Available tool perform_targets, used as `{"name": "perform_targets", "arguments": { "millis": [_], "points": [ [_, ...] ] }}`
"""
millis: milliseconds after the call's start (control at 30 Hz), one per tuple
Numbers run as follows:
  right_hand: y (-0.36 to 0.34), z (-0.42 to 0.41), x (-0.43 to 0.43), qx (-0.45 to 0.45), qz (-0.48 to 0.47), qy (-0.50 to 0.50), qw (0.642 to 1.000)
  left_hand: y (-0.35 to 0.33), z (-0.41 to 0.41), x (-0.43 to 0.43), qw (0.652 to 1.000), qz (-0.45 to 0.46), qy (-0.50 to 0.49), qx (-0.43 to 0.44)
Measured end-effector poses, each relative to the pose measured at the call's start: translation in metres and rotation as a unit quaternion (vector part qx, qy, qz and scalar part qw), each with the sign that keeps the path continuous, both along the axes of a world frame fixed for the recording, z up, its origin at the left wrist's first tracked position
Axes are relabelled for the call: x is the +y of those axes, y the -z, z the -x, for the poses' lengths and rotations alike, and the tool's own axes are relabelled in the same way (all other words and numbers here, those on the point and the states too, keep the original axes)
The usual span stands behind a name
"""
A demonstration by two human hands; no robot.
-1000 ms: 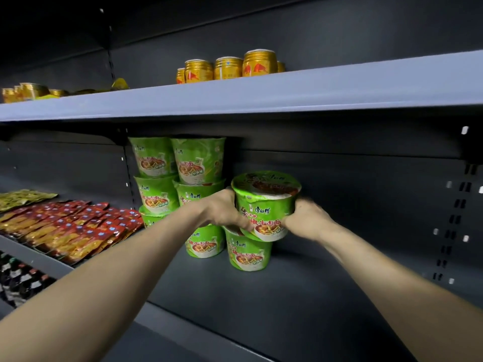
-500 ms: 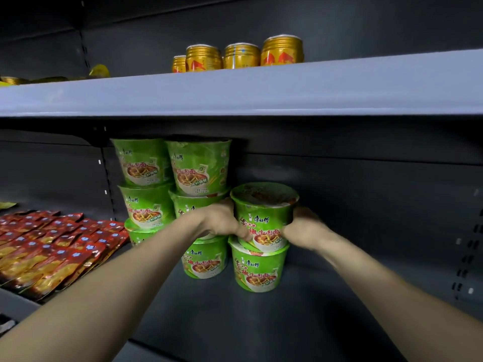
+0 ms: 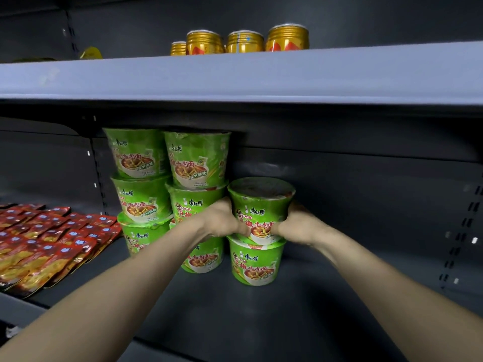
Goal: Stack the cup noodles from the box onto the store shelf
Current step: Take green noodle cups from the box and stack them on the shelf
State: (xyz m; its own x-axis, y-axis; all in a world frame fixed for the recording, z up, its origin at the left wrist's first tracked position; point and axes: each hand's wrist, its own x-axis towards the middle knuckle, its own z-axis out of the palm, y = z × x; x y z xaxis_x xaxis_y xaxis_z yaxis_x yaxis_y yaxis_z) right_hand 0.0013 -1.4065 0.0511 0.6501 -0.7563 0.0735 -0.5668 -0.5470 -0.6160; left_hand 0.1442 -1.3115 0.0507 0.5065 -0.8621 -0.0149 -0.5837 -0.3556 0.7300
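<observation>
Both hands clamp one green noodle cup [image 3: 261, 205] from opposite sides: the left hand [image 3: 222, 222] curls round its left wall and the right hand [image 3: 298, 226] round its right wall, fingers bent against the lower half near the base. From the head camera the held cup stands upright, lid up, directly over a lower cup [image 3: 257, 265] of the same kind. Its base seems to meet that lid, though the fingers cover part of the seam. The lower cup stands on the dark store shelf [image 3: 300, 322], making this the rightmost and shortest pile. Just beside it on the left is the middle column [image 3: 197, 163], three cups high, with its lowest cup partly hidden behind the left forearm. Touching that one, further left, stands the left column [image 3: 142, 199], also three cups high. Both tall columns reach up close under the upper shelf board [image 3: 235, 77]. On that grey board, set back from the edge, is a row of gold cans [image 3: 287, 37]. Red packets [image 3: 47, 244] lie flat in overlapping rows on the shelf to the left of the cups, near the left column. Both bare forearms reach in from the bottom corners of the picture.
</observation>
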Motion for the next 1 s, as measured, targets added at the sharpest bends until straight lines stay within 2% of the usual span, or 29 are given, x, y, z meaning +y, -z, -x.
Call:
{"name": "perform_targets", "arguments": {
  "millis": [300,533,700,1000],
  "points": [
    [0.003,0.007,0.005,-0.047,-0.083,-0.045,0.994,0.014,0.008,-0.003,0.999,0.015,-0.038,0.017],
    [0.013,0.001,0.001,-0.038,-0.082,-0.016,0.996,0.016,0.008,-0.001,0.999,0.019,-0.034,0.026],
    [0.019,0.002,0.004,0.005,-0.105,-0.025,0.994,0.026,0.011,0.002,0.999,-0.038,-0.016,-0.025],
    [0.023,-0.004,0.011,0.038,-0.049,0.044,0.997,0.035,0.012,-0.002,0.993,-0.046,-0.047,-0.1]
  ]
}}
